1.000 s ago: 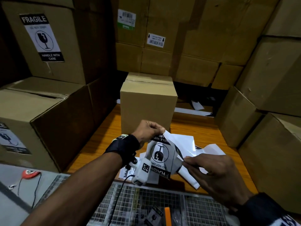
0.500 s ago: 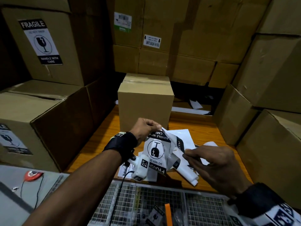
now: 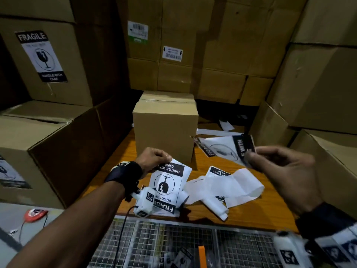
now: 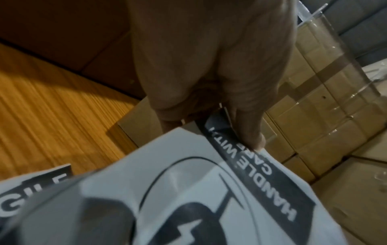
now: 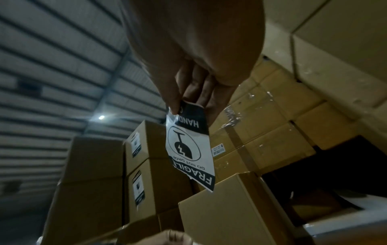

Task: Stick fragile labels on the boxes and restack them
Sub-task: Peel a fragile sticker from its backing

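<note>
A small plain cardboard box (image 3: 166,130) stands on the wooden table (image 3: 119,155) straight ahead. My right hand (image 3: 251,155) pinches the black end of a peeled fragile label (image 3: 224,149), held in the air right of the box; in the right wrist view this label (image 5: 188,145) hangs from my fingertips (image 5: 175,106). My left hand (image 3: 164,158) pinches the top edge of a stack of fragile label sheets (image 3: 168,186) above the table's near edge; the sheets (image 4: 188,190) fill the left wrist view below the fingers (image 4: 249,132).
White backing strips (image 3: 224,186) and another label lie on the table. Big cartons (image 3: 54,60) with fragile labels stack at left, more cartons (image 3: 318,89) crowd the back and right. A wire-mesh basket (image 3: 185,246) sits at the near edge.
My right hand has pulled one label free of the sheets and lifted it up and to the right. The backing strip dropped onto the table. My left hand keeps the sheets.
</note>
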Demonstrator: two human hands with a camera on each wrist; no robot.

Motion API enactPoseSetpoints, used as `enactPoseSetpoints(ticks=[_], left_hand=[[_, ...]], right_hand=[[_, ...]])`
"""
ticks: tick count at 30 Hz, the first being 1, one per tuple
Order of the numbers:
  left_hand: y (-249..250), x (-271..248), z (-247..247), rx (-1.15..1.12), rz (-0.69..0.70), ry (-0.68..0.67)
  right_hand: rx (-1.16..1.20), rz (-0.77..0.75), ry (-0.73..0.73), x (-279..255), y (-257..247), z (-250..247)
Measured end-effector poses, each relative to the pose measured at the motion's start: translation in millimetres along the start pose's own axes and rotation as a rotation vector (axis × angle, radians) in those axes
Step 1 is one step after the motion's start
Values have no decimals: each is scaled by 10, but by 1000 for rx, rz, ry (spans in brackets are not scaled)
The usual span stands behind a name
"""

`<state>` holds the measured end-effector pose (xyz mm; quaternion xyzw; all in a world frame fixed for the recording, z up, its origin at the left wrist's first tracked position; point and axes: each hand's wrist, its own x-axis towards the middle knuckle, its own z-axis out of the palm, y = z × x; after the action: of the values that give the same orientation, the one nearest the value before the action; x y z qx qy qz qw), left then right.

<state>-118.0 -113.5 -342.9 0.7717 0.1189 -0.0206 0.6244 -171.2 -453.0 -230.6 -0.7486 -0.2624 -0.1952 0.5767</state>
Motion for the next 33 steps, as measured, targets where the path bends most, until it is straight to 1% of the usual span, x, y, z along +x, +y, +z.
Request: enactPoseSetpoints(ticks=[2, 3, 6, 8, 9, 12, 17, 19, 23, 26, 28, 31, 33], left_hand=[[-49, 5, -21, 38, 3, 15], [-76, 6, -35, 44, 2, 16], [-176, 6, -56, 50, 65, 62], [-243, 16, -68, 79, 144, 127], [-277, 26, -68, 88, 155, 155], [-373, 52, -89, 103, 120, 193], [-490, 38, -180, 16, 63, 208], [-539, 30, -237, 8, 80, 217], [-610, 25, -317, 84, 133, 226], [-614, 14, -359, 38, 146, 125], [-606, -20, -431, 116, 126, 55], [-633, -11, -510, 201, 101, 40], [-603, -28, -558, 246, 122, 45]], right_hand=[[130, 156, 61, 153, 57, -34], [206, 246, 67, 233, 88, -46], [412, 493, 31, 416, 158, -53], [480, 590, -8, 501, 217, 1], [498, 624, -31, 531, 254, 46], [514, 706, -70, 585, 377, 212], [459, 773, -108, 619, 573, 424], [433, 784, -119, 623, 628, 486], [412, 793, -110, 632, 699, 627], [402, 800, -121, 633, 734, 733], [388, 803, -132, 636, 758, 806], [387, 810, -148, 643, 795, 889], [424, 824, -146, 645, 817, 938]])
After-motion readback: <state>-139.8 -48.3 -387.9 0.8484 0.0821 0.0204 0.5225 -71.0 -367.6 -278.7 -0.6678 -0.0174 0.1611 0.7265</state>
